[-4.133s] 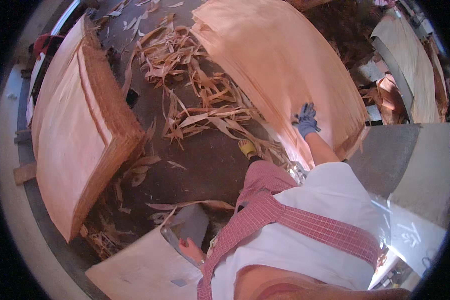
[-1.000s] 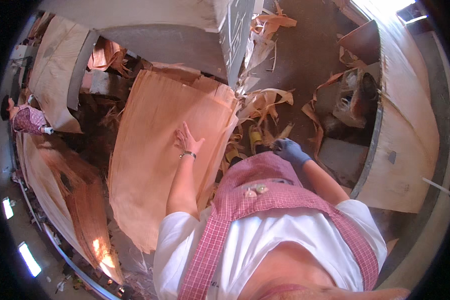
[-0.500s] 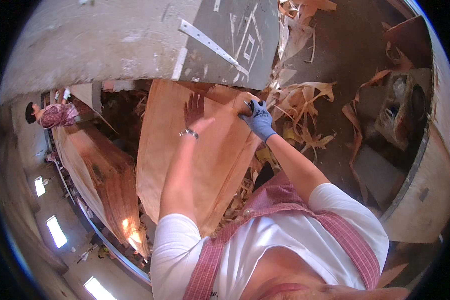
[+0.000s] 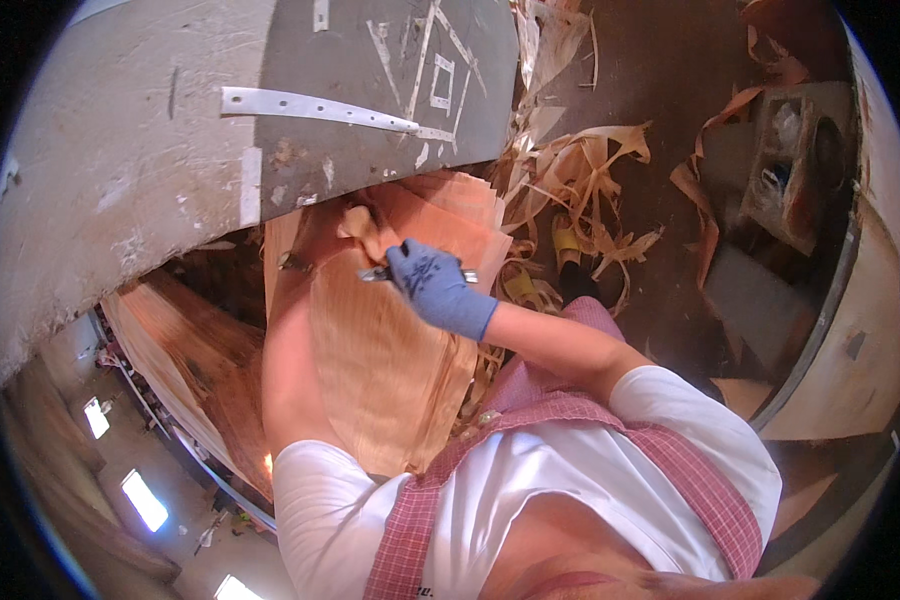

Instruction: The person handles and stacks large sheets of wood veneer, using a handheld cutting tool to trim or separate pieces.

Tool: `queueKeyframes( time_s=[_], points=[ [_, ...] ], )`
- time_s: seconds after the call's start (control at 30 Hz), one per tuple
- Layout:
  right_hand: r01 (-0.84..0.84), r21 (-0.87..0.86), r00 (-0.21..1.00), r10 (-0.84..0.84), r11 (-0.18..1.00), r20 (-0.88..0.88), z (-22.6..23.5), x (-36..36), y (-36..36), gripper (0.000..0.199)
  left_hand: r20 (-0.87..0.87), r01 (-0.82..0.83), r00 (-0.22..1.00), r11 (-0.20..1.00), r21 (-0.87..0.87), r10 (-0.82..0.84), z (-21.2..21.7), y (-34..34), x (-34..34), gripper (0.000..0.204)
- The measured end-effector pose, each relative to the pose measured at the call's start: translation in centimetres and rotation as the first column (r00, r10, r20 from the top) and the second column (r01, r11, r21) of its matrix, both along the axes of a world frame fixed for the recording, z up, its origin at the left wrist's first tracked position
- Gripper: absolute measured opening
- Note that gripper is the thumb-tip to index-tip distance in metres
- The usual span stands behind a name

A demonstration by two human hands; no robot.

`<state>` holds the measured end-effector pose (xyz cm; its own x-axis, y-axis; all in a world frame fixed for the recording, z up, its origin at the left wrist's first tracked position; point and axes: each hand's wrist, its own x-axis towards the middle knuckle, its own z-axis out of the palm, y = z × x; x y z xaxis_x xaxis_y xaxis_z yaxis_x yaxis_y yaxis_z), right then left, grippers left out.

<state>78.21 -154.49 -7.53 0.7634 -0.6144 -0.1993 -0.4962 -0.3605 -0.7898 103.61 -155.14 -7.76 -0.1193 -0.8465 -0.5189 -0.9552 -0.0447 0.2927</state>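
Grey panel (image 4: 390,65) beyond veneer (image 4: 395,390), room between forearms (image 4: 560,342)

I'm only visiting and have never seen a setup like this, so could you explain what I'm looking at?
There is no robot here: these are a person's own two hands. The camera, the left of a pair worn on the head, looks down through a fisheye lens, so straight edges bend. Below lies a stack of thin wooden sheets, beside a large grey board. The right hand, in a blue glove, grips a slim tool over the stack. The bare left hand is in shadow near the board's edge, too dim to tell what it holds. Loose wood strips lie on the floor.
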Motion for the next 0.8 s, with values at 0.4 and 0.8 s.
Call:
queueKeyframes(
  time_s=[0.4,0.8],
  points=[
    [0.031,0.034,0.953,-0.04,0.999,0.301,0.4,1.8,1.1,0.021,-0.318,-0.706,0.633,0.695,0.135,0.706,4.5,11.4,-3.7,0.1],
    [0.335,0.371,0.745,-0.485,0.866,0.458,-7.5,-0.9,-0.2,0.05,-0.48,-0.997,-0.003,-0.04,-0.068,0.877,-2.6,20.8,-12.4,0.039]
  ],
)
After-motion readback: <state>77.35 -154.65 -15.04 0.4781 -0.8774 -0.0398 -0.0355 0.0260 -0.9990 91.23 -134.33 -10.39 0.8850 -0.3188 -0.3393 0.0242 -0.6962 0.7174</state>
